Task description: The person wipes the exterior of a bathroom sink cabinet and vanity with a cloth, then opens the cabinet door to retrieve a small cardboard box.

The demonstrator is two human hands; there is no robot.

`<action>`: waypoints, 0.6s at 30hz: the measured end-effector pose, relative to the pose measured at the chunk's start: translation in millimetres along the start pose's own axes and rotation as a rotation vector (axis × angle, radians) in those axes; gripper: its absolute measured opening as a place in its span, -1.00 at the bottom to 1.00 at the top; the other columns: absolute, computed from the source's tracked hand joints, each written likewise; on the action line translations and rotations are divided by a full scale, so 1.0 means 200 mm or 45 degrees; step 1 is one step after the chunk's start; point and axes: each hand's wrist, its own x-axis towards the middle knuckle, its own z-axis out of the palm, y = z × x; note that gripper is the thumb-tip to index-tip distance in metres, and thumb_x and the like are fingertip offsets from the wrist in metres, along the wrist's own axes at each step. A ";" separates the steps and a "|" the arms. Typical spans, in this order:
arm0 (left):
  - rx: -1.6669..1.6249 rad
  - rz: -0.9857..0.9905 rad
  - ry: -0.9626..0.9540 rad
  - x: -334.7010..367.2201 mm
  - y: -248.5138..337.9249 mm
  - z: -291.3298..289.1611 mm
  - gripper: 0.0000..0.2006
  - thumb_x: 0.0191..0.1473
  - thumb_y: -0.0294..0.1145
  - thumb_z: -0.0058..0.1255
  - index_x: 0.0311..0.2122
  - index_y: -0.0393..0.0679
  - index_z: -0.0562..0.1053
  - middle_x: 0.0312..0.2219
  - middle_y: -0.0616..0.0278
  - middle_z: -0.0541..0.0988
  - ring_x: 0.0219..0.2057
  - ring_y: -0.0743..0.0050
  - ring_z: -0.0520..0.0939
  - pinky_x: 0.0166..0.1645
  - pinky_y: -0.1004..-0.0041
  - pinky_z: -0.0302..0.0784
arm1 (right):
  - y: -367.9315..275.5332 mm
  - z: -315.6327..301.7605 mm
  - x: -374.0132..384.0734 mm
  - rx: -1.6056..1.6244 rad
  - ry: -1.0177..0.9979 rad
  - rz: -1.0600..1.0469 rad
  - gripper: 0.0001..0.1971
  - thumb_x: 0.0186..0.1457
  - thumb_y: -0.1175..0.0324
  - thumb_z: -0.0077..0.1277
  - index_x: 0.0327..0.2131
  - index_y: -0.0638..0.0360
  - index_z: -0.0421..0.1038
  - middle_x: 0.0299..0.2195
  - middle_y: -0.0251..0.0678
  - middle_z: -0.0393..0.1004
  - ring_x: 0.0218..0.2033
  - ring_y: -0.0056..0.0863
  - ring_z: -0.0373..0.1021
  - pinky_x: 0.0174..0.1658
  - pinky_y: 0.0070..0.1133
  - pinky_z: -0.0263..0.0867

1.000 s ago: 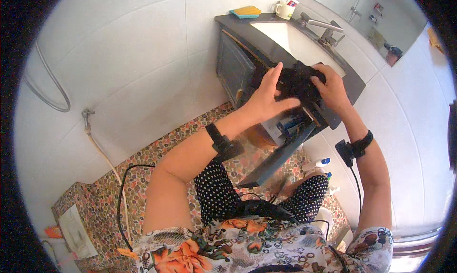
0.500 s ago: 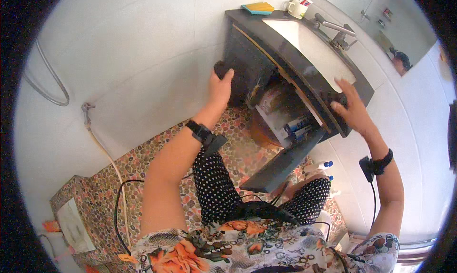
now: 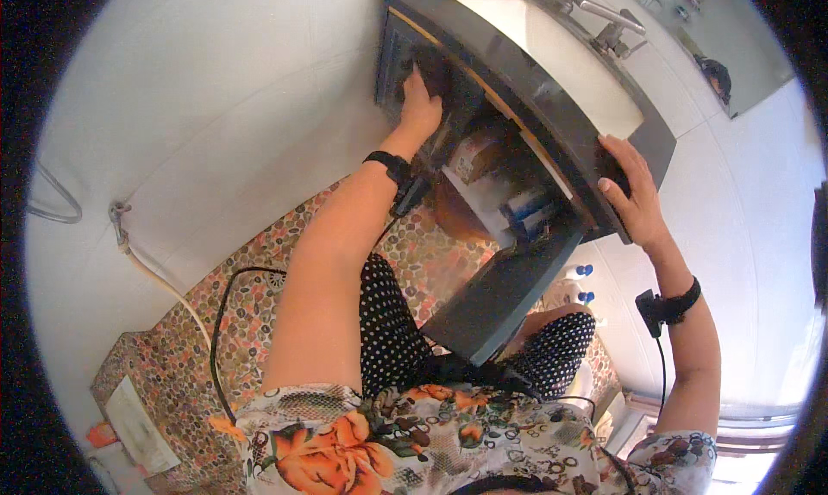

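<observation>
My left hand [image 3: 420, 107] is closed round a dark, soft-looking bundle, perhaps a cloth or pad, against the left door [image 3: 401, 51] of the dark vanity cabinet. Its fingers partly hide the bundle, whose outline blends into the door. My right hand [image 3: 632, 193] lies on the black countertop [image 3: 552, 94] near its right front corner. The fingers stretch toward the white basin [image 3: 539, 29] and the thumb rests apart from them. Below, the right door [image 3: 509, 292] hangs open toward my lap. Inside the cabinet are blue-and-white packages [image 3: 528, 217] and a brown rounded container [image 3: 457, 206].
A grey faucet [image 3: 604, 16] stands behind the basin, below a mirror [image 3: 716, 46]. White bottles with blue caps [image 3: 580, 275] stand by the right wall. A pale hose [image 3: 168, 284] runs down the left wall to the pebble-patterned floor [image 3: 259, 245].
My left hand has moved right and up onto the left door with the dark bundle. The right hand has settled lower on the counter's edge. The view has shifted, too.
</observation>
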 end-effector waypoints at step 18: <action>-0.391 -0.776 -0.012 -0.45 -0.33 -0.67 -0.68 0.02 -0.48 -0.09 -0.08 -0.34 0.36 -0.29 0.07 0.48 -0.29 0.20 0.50 -0.16 0.19 0.39 | -0.54 0.15 -0.08 -0.300 -0.383 -0.750 -0.10 -0.24 -0.10 0.24 0.21 -0.07 0.14 0.27 -0.21 0.03 0.32 -0.09 -0.12 0.27 0.07 -0.28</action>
